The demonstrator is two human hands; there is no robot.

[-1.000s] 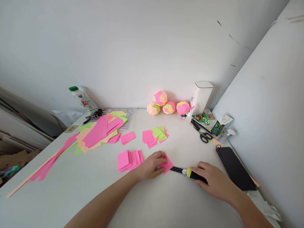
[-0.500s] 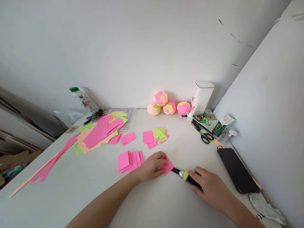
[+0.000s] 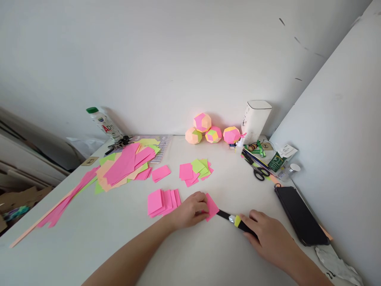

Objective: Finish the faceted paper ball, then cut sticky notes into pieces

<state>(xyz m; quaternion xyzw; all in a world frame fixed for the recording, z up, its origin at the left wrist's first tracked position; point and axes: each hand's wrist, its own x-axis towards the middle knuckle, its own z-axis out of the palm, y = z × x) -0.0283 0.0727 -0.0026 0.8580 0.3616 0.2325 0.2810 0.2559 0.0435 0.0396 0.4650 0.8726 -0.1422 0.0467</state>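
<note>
Pinched in the fingers of my left hand (image 3: 193, 209) is a pink paper square (image 3: 212, 207), tilted with one corner pointing right. My right hand (image 3: 264, 231) is wrapped round the black and yellow handle of a utility knife (image 3: 237, 220). Its dark blade points left and its tip meets the right corner of the square; whether it lies inside a fold I cannot tell. Just left of my left hand, pink squares (image 3: 156, 202) lie in a fanned stack. Beyond my hands sits a small pile of pink and green squares (image 3: 187, 171).
Several paper balls (image 3: 202, 122) stand by the wall beside a white container (image 3: 257, 121). Scissors (image 3: 261, 173) and a phone (image 3: 300, 216) lie on the right. Coloured paper sheets (image 3: 122, 165), a ruler (image 3: 162, 149) and a green-capped bottle (image 3: 104, 123) are at the left.
My right hand and the knife have shifted slightly right, the blade sliding a little outward from the square's corner. My left hand keeps its pinch on the square.
</note>
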